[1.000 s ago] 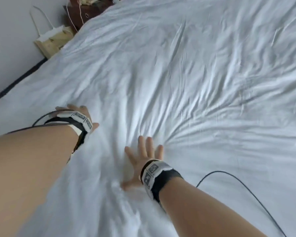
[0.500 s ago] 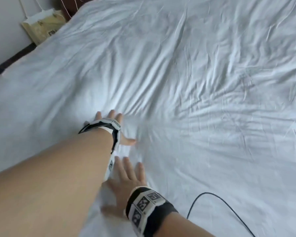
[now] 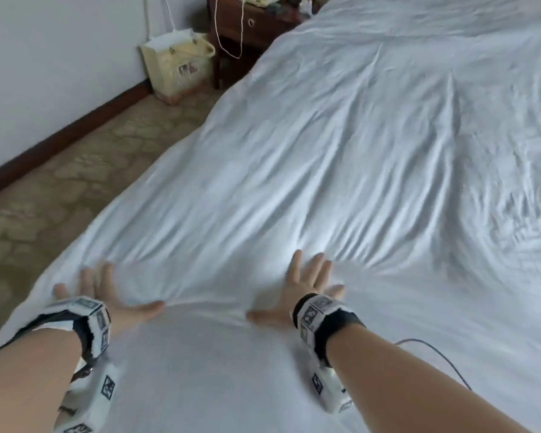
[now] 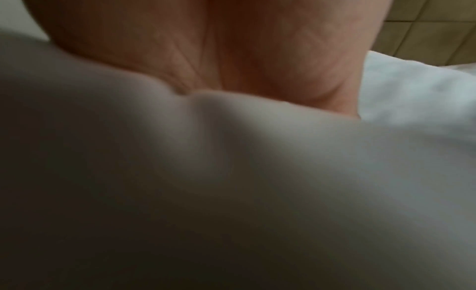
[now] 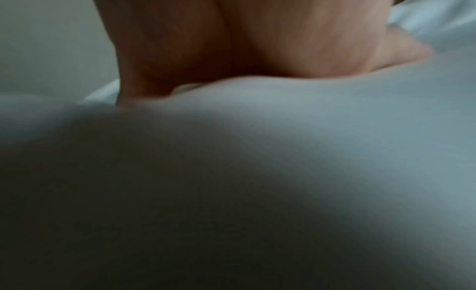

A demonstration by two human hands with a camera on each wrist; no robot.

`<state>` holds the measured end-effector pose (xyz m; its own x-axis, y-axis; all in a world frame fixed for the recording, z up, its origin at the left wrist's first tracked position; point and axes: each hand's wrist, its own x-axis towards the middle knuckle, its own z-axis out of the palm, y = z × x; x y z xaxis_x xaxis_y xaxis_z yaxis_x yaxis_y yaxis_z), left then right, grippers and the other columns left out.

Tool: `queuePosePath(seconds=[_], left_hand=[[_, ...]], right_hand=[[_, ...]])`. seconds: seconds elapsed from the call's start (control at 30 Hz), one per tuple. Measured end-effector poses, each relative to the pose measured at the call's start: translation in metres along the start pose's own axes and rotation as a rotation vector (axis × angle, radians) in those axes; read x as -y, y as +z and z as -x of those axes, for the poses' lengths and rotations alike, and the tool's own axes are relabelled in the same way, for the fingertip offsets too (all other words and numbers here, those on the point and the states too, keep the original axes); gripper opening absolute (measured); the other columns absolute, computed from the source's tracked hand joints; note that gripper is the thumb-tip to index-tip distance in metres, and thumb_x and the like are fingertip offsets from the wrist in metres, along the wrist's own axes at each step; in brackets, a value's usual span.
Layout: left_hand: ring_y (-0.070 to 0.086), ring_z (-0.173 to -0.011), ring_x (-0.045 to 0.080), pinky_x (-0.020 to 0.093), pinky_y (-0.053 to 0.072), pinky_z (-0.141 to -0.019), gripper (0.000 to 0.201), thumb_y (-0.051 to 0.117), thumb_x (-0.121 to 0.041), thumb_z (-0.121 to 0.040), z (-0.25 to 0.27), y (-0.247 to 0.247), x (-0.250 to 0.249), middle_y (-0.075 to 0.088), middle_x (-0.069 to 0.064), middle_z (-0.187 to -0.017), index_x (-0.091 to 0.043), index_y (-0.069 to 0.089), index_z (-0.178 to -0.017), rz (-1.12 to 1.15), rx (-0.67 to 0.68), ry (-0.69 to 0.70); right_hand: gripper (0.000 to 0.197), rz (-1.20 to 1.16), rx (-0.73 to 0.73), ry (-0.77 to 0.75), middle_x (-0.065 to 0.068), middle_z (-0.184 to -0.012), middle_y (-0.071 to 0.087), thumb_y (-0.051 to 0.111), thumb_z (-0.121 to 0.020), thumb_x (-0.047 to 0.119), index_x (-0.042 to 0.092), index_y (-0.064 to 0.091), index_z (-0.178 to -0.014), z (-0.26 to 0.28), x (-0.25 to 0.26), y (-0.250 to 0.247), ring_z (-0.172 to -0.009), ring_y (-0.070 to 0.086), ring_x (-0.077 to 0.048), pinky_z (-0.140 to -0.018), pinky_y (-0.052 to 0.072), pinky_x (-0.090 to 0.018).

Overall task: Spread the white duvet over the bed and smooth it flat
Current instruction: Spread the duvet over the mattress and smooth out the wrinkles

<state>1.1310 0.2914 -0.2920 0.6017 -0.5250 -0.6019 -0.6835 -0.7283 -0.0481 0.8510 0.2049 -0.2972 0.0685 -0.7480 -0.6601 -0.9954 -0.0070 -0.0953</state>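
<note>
A wrinkled white sheet (image 3: 341,157) covers the bed and fills most of the head view. My left hand (image 3: 107,295) lies flat on it near the bed's left edge, fingers spread and straight. My right hand (image 3: 303,292) presses flat on the sheet about a forearm's length to the right, fingers spread too. Between the two hands the cloth looks smooth, while creases fan out beyond them. Both wrist views are dim: the left palm (image 4: 231,40) and the right palm (image 5: 244,33) rest on the white sheet (image 4: 257,172), fingers hidden.
A tiled floor (image 3: 60,189) runs along the bed's left side up to a white wall with a dark skirting. A cream bag (image 3: 178,67) and a dark wooden nightstand (image 3: 250,23) stand at the far left. A thin black cable (image 3: 431,348) trails over the sheet behind my right wrist.
Both hands have slid apart over the sheet: the left one out toward the bed's left edge, the right one away from it. My view has swung left, showing floor and nightstand.
</note>
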Motion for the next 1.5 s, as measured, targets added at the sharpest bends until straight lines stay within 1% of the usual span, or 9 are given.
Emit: queuePosePath(seconds=[0.17,0.33,0.5,0.83,1.0,1.07,1.2,1.4,1.5], left_hand=[[-0.001,-0.148,0.034,0.046,0.006,-0.121,0.157,0.054,-0.091,-0.019,-0.038,0.001,0.053,-0.014,0.009,-0.157,-0.028,-0.002,-0.152,0.022,0.085,-0.051],[-0.019,-0.145,0.039,0.058,0.011,-0.118,0.125,0.063,-0.071,-0.063,-0.028,-0.083,-0.057,-0.038,0.001,-0.153,-0.041,-0.028,-0.143,-0.329,0.053,0.327],[-0.021,-0.147,0.031,0.06,0.009,-0.117,0.1,0.055,-0.063,-0.079,-0.012,-0.124,-0.202,-0.028,-0.007,-0.157,-0.042,-0.013,-0.149,-0.445,0.078,0.757],[-0.001,-0.143,0.038,0.057,0.023,-0.112,0.126,0.048,-0.09,-0.041,-0.107,-0.116,-0.303,-0.013,-0.013,-0.156,-0.047,-0.007,-0.146,-0.815,-0.064,0.894],[-0.016,-0.14,0.049,0.06,0.018,-0.114,0.173,0.041,-0.098,0.005,-0.116,-0.122,-0.369,-0.036,0.005,-0.152,-0.041,-0.036,-0.138,-0.825,-0.126,0.845],[-0.023,-0.138,0.048,0.065,0.018,-0.111,0.173,0.05,-0.096,-0.004,-0.12,-0.117,-0.379,-0.042,0.008,-0.149,-0.033,-0.041,-0.137,-0.854,-0.082,0.835],[-0.028,-0.134,0.048,0.064,0.011,-0.113,0.168,0.049,-0.09,-0.015,-0.129,-0.107,-0.388,-0.042,0.017,-0.146,-0.02,-0.037,-0.141,-0.867,-0.088,0.806],[0.005,-0.145,0.049,0.072,0.018,-0.106,0.092,0.018,-0.075,-0.081,-0.186,-0.052,-0.384,0.026,0.031,-0.152,-0.017,0.014,-0.152,-0.335,0.0,1.16],[-0.012,-0.145,0.044,0.05,-0.016,-0.116,0.142,-0.026,-0.083,-0.048,-0.196,-0.052,-0.389,0.042,0.036,-0.139,0.001,0.058,-0.125,-0.286,0.138,1.335]], right_hand=[[0.157,0.058,0.054,0.009,-0.026,-0.139,-0.048,0.066,-0.039,0.081,0.019,-0.042,-0.135,-0.001,0.091,0.019,-0.129,-0.044,-0.044,-0.099,-0.015,-0.073],[0.15,0.013,0.058,0.048,-0.027,-0.123,-0.059,0.073,-0.05,0.062,0.018,-0.047,-0.128,-0.012,0.098,0.026,-0.118,-0.052,-0.046,-0.089,-0.029,-0.074],[0.044,-0.338,-0.686,0.149,-0.017,-0.153,0.025,0.045,-0.089,0.033,0.017,0.044,-0.13,-0.047,0.078,0.063,-0.142,0.024,-0.03,-0.097,0.031,-0.068],[0.088,-0.572,-1.562,0.366,0.0,-0.106,0.057,0.053,-0.054,0.063,0.023,0.042,-0.132,-0.136,0.076,0.021,-0.102,0.061,-0.017,-0.078,0.034,-0.065],[0.056,-0.737,-0.992,0.301,0.021,-0.047,0.051,0.026,-0.053,0.094,0.042,0.044,-0.067,-0.095,-0.022,-0.043,-0.043,0.047,0.015,-0.068,0.039,-0.019],[0.053,-0.893,-0.515,0.303,0.036,-0.068,0.063,0.045,-0.053,0.092,0.05,0.065,-0.078,-0.051,-0.07,-0.093,-0.069,0.054,0.029,-0.084,0.045,-0.007],[0.11,-0.728,-0.401,0.796,0.0,-0.157,0.021,0.072,-0.057,0.068,0.037,0.018,-0.148,-0.034,-0.185,-0.152,-0.144,0.022,-0.026,-0.115,0.026,-0.052],[0.146,-0.775,-0.188,1.063,-0.014,-0.156,-0.026,0.063,-0.042,0.085,0.03,-0.025,-0.145,-0.171,-0.106,-0.168,-0.143,-0.02,-0.04,-0.116,0.001,-0.057],[0.155,-0.774,-0.151,1.018,-0.021,-0.151,-0.032,0.067,-0.039,0.083,0.023,-0.032,-0.142,-0.229,-0.05,-0.209,-0.141,-0.026,-0.039,-0.116,-0.002,-0.055]])
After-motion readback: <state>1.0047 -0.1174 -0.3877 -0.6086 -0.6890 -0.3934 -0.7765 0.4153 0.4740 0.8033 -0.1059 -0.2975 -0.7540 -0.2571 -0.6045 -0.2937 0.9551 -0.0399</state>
